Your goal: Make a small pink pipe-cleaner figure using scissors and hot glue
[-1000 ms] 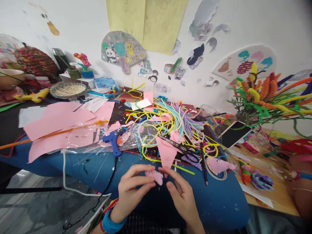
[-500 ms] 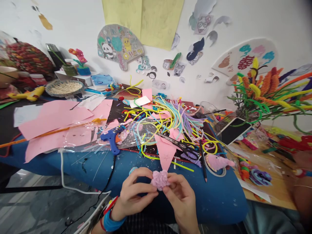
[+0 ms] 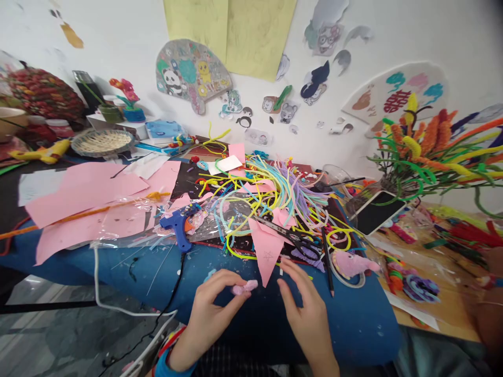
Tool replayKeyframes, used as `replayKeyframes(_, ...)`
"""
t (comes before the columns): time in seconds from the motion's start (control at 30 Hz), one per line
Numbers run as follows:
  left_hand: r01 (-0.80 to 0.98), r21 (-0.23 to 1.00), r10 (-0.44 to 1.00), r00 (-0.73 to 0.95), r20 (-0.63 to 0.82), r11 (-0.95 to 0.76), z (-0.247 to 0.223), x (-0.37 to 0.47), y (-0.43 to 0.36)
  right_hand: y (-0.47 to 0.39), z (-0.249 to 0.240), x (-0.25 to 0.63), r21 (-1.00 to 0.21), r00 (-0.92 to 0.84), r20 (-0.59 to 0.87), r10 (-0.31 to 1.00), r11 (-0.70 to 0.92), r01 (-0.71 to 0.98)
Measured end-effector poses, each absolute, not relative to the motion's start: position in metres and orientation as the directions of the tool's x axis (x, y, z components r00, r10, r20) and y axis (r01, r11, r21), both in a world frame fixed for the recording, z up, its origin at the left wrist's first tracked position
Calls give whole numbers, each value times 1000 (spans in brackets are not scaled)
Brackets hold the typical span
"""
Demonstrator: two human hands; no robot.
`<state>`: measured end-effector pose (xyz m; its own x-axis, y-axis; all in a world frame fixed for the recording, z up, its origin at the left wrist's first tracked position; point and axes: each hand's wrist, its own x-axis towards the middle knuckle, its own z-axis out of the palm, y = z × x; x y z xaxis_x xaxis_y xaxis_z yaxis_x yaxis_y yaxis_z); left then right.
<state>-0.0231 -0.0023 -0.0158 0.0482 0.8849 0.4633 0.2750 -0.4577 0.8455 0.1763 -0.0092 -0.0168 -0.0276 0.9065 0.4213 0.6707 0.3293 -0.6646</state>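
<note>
Between the thumb and fingers of my left hand point(image 3: 215, 310) is a small fuzzy pink pipe-cleaner piece point(image 3: 245, 287), turned edge-on. My right hand point(image 3: 305, 309) is apart from it, fingers spread with nothing in them. Just beyond that hand lies a pointed pink paper piece point(image 3: 267, 254) with a star drawn on it. Black scissors point(image 3: 293, 238) rest across its upper end. To their right are a dark pencil point(image 3: 328, 262) and a pink fuzzy cone-shaped piece point(image 3: 351, 263) on a pale ring.
A blue glue gun point(image 3: 178, 225) with a black cord lies left of centre, near pink paper sheets point(image 3: 90, 191). Pastel and yellow pipe cleaners point(image 3: 286, 188) pile up at the back. A phone point(image 3: 379, 212) leans at right, and part of another person's arm point(image 3: 487, 314) shows at the far right.
My right hand has let go of the fuzzy pink piece and moved right, its fingers opening. My left hand keeps the piece, now tilted edge-on and slightly further left.
</note>
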Motion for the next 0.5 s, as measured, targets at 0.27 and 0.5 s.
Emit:
replayKeyframes(0.27, 557, 367, 576, 258, 776, -745, -37, -40, 14, 29, -13, 229, -325, -95, 560, 823, 324, 889)
replayKeyframes(0.5, 744, 319, 684, 246, 687, -588, -53, -48, 14, 97, -9, 226, -90, -263, 368, 892, 315, 945)
